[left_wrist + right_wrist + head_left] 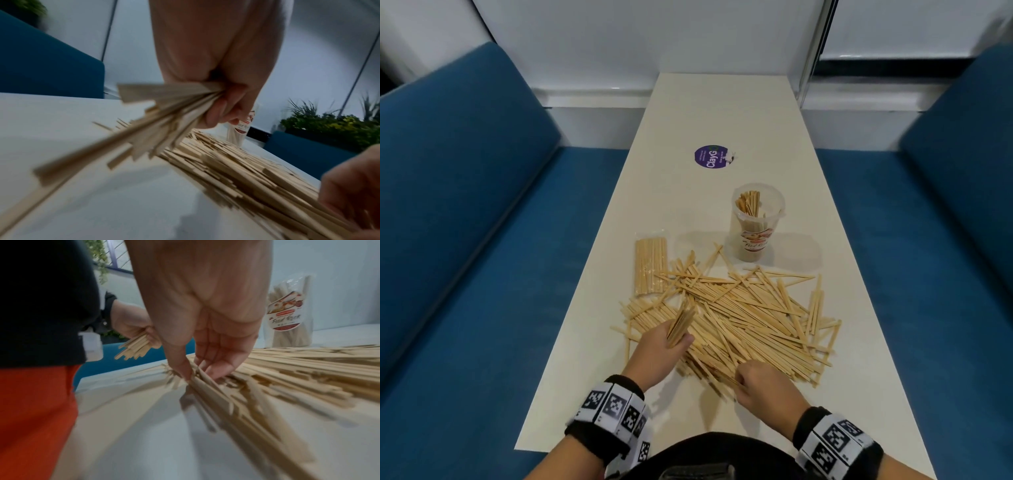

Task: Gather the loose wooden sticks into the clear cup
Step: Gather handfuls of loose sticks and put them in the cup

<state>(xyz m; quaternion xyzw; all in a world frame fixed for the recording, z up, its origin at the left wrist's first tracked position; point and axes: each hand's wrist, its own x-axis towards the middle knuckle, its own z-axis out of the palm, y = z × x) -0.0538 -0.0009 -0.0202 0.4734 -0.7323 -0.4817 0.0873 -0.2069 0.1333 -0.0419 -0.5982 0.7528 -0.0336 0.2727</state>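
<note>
A big heap of loose wooden sticks (pixel 743 315) lies across the white table (pixel 722 113). Beyond it stands the clear cup (pixel 756 222) with a printed label and several sticks upright inside; the right wrist view shows the cup (pixel 292 318) too. My left hand (pixel 671 342) grips a small bundle of sticks (pixel 681 323) just above the heap's left side, and that bundle (pixel 164 116) fans out from its curled fingers (pixel 216 113). My right hand (pixel 756 378) is at the heap's near edge, where its thumb and fingers (pixel 213 373) pinch a few sticks (pixel 205 386).
A clear-wrapped pack of sticks (pixel 650 265) lies left of the heap, near the table's left edge. A purple round sticker (pixel 711 156) sits farther back. Blue sofas (pixel 465 222) flank the narrow table on both sides. Bare tabletop runs behind the cup.
</note>
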